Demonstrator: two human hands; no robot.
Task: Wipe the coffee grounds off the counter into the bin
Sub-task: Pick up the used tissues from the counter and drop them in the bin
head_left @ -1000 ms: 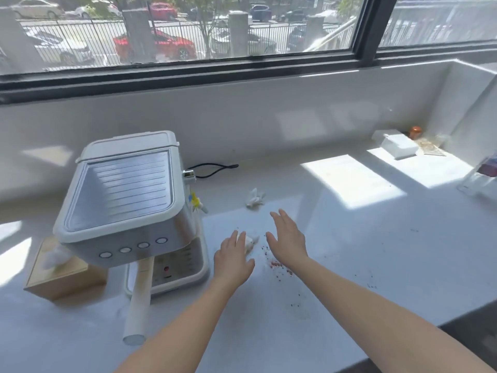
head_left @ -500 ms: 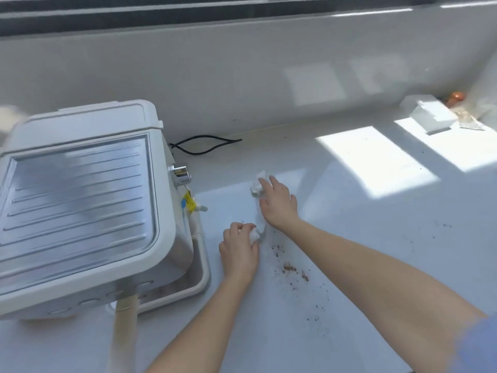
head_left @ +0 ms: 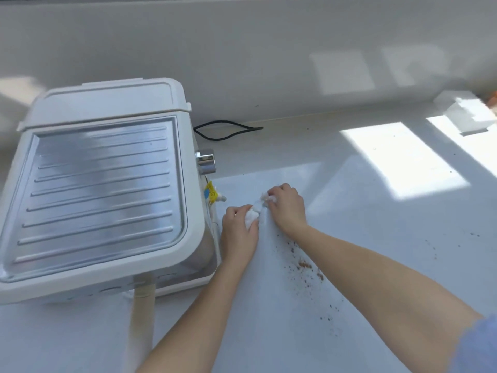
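Brown coffee grounds (head_left: 305,265) lie scattered on the white counter (head_left: 376,238), just under my right forearm. My left hand (head_left: 238,232) is closed on a crumpled white tissue (head_left: 251,218) beside the coffee machine. My right hand (head_left: 286,207) is closed on another white tissue wad (head_left: 267,196), a little farther from me. The two wads touch between my hands. No bin is in view.
A white coffee machine (head_left: 102,189) with a ribbed metal top stands at the left, its portafilter handle (head_left: 142,319) pointing toward me. A black cord (head_left: 228,129) lies at the back wall. A white box (head_left: 468,114) sits at the far right. More specks (head_left: 433,249) dot the right side.
My right hand reached out to the farther tissue, closed on it and pulled it back beside my left hand. My head came closer and tilted down, so the window left the view.
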